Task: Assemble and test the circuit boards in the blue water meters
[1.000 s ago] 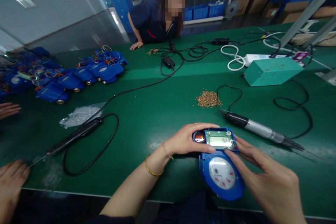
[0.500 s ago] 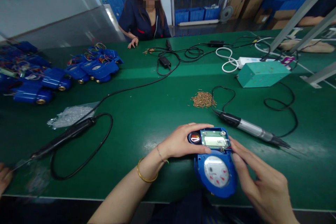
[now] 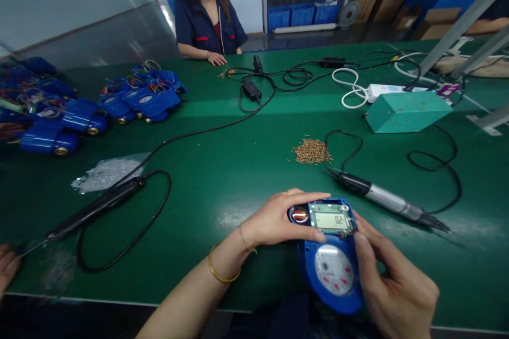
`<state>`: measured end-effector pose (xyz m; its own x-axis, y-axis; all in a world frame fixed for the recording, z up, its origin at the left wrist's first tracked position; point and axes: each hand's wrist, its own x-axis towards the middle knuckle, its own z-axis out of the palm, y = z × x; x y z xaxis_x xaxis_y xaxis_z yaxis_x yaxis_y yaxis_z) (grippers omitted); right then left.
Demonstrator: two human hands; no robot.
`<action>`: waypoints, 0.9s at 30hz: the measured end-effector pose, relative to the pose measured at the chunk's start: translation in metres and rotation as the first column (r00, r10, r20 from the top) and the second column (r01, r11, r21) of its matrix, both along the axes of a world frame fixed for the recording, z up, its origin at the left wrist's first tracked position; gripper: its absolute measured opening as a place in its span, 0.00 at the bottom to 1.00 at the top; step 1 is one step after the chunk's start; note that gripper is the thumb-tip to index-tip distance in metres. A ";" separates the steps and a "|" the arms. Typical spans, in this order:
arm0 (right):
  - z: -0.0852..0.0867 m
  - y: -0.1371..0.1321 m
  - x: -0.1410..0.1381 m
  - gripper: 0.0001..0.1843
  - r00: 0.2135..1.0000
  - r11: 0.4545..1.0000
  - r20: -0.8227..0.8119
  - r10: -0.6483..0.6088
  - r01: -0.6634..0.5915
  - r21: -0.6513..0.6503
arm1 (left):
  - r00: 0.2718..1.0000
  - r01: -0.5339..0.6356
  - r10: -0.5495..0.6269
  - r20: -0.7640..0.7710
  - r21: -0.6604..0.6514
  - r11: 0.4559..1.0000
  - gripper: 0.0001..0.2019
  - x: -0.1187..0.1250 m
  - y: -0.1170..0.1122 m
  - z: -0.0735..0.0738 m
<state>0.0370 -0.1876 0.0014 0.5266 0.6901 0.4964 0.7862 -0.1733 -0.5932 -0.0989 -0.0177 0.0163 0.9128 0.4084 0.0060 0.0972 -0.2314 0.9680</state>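
Near the front edge of the green table I hold a blue water meter [image 3: 334, 270] with a round white dial. At its top a small circuit board with a lit LCD [image 3: 329, 221] lies exposed, beside a round dark cell-like part. My left hand [image 3: 274, 220] is closed around the meter's upper left side, thumb across the face below the display. On the right edge, by the board, the fingers of my right hand [image 3: 392, 270] press against the meter; their tips are partly hidden. An electric screwdriver [image 3: 392, 201] lies just beyond, with a pile of small brass-coloured screws [image 3: 312, 151] behind.
Several blue meters [image 3: 145, 96] with loose wires stand at the left. A bag of clear small parts [image 3: 113, 172] lies near a second screwdriver [image 3: 95, 209]. A teal box [image 3: 409, 111] and cables [image 3: 274, 82] occupy the back. Another person's hand [image 3: 217, 58] rests across the table.
The LCD, faint before, now shows dark digits. The meter and both hands sit slightly lower and to the right in view. The person across has shifted left in view.
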 end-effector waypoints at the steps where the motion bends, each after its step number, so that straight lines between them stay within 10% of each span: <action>1: -0.002 0.000 0.000 0.12 0.999 1.000 -0.039 0.000 -0.001 -0.011 | 1.000 0.006 -0.006 -0.001 0.003 1.000 0.33 0.000 0.001 0.001; 6: -0.014 0.001 0.004 0.25 0.858 0.992 -0.499 0.124 -0.120 0.040 | 0.999 0.009 -0.009 -0.031 0.018 1.000 0.32 0.000 0.004 0.005; 13: -0.034 0.004 0.027 0.25 0.720 0.916 -0.597 0.354 -0.397 0.063 | 0.987 -0.123 0.147 0.065 -0.285 0.951 0.35 0.004 -0.015 -0.008; 18: -0.028 0.004 0.014 0.25 0.633 0.952 -0.725 0.272 -0.285 0.109 | 0.955 -0.213 0.288 0.071 -0.511 0.833 0.38 0.004 -0.031 -0.023; 27: -0.019 0.008 0.003 0.20 0.692 0.974 -0.694 0.198 -0.220 0.059 | 0.967 -0.218 0.251 0.044 -0.372 0.902 0.36 0.003 -0.018 -0.029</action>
